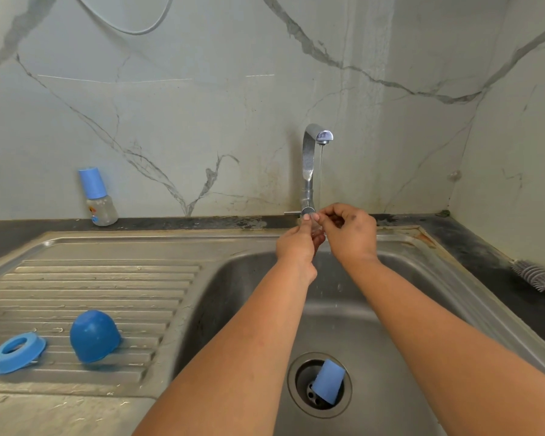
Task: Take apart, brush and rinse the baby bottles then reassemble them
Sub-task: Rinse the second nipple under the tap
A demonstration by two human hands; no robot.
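Note:
Under a thin stream of water from the tap (pixel 312 158), my left hand (pixel 298 243) and my right hand (pixel 350 234) together pinch a small clear piece (pixel 317 227), mostly hidden by my fingers; it looks like a bottle teat. A blue dome cap (pixel 93 336) and a blue screw ring (pixel 18 352) lie on the ribbed drainboard (pixel 107 278). A light blue cap (pixel 328 381) lies tilted in the sink drain (pixel 296 393). One assembled baby bottle (pixel 97 196) with a blue cap stands at the back left by the wall.
The steel sink basin (pixel 249 294) is wet. A grey bottle brush (pixel 537 276) with a white handle lies on the dark counter at the right. The marble wall stands close behind the tap.

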